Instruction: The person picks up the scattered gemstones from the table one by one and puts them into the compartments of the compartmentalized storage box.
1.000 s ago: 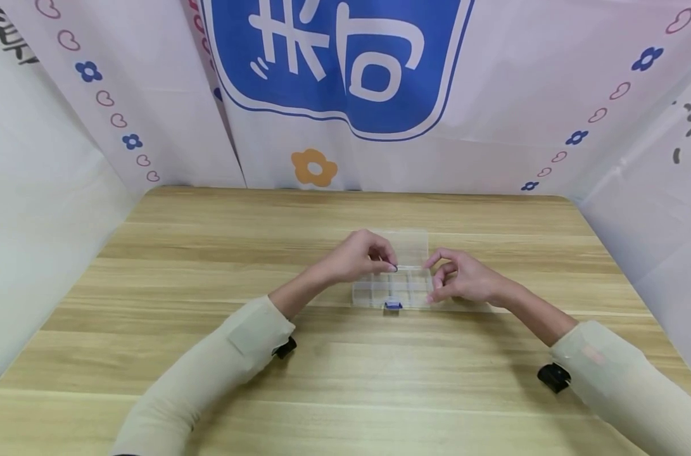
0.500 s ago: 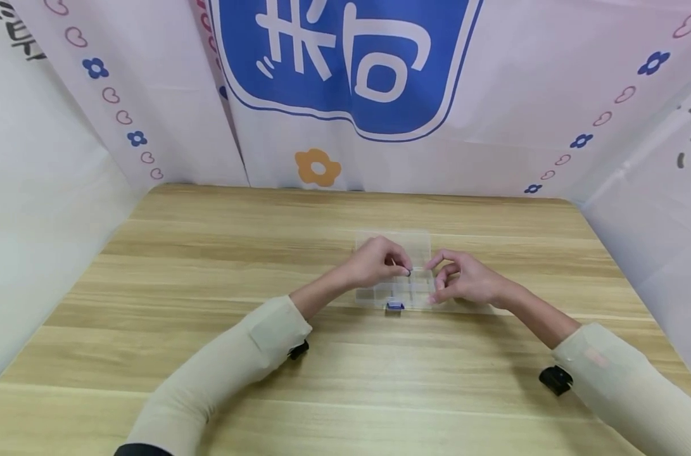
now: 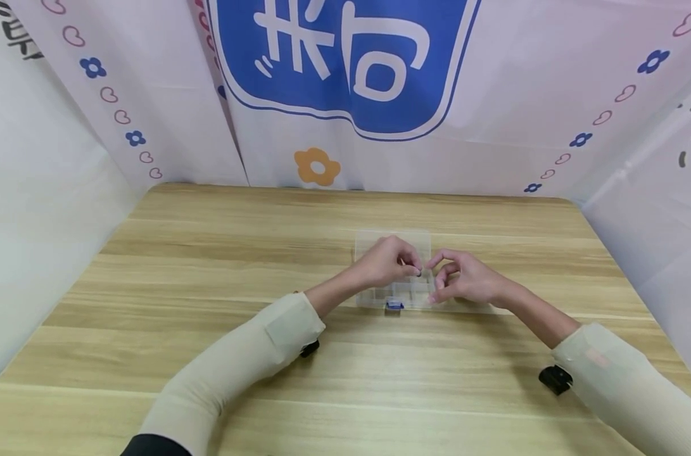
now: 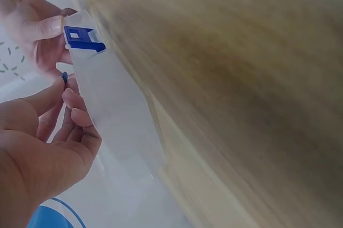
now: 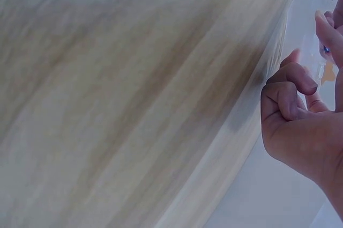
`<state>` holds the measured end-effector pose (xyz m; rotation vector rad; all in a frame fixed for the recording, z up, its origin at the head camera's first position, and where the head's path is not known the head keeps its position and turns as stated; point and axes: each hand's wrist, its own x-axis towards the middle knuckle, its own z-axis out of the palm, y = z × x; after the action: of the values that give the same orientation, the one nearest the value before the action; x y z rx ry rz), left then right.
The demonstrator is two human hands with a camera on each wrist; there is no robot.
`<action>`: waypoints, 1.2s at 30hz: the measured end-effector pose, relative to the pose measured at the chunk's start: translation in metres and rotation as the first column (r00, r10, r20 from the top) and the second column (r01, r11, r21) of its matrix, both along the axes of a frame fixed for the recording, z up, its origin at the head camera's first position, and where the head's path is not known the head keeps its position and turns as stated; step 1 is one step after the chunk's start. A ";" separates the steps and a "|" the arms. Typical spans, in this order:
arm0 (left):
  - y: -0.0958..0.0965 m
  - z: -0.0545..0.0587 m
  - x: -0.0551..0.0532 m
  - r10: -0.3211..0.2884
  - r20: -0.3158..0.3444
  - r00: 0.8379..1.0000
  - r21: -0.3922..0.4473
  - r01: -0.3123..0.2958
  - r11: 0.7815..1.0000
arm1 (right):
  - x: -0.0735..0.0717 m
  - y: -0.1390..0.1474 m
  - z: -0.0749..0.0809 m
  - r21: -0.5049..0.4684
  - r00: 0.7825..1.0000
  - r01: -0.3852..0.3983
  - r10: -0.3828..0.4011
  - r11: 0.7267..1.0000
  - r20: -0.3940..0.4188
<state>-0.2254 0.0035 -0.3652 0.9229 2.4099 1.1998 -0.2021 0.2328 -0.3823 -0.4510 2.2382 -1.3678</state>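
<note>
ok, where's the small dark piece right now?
Head view: the small dark piece is pinched in the left hand, over the clear compartment box at table centre, beside the right hand.

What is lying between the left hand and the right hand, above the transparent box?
In the head view, only a narrow gap over the open clear compartment box separates the left hand and right hand. The left fingertips pinch a small dark piece there.
</note>
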 end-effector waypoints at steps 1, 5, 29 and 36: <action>0.001 0.000 -0.001 0.000 -0.007 1.000 -0.004 0.000 1.000 | 0.000 0.000 0.000 0.002 1.000 0.000 0.000 1.000 -0.003; 0.004 -0.001 -0.002 0.000 -0.014 1.000 -0.008 0.000 1.000 | 0.000 0.000 0.000 0.001 1.000 -0.002 0.002 1.000 -0.006; -0.020 0.010 0.008 -0.038 -0.084 0.996 -0.056 0.034 0.998 | 0.002 -0.002 0.004 0.021 1.000 0.005 -0.006 1.000 0.010; -0.038 0.014 0.011 -0.035 -0.079 0.996 -0.039 0.032 0.999 | 0.003 -0.003 0.005 0.024 1.000 0.006 -0.006 1.000 -0.006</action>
<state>-0.2141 -0.0344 -0.3509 1.0147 2.4595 1.1225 -0.1993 0.2297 -0.3774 -0.4413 2.2595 -1.3431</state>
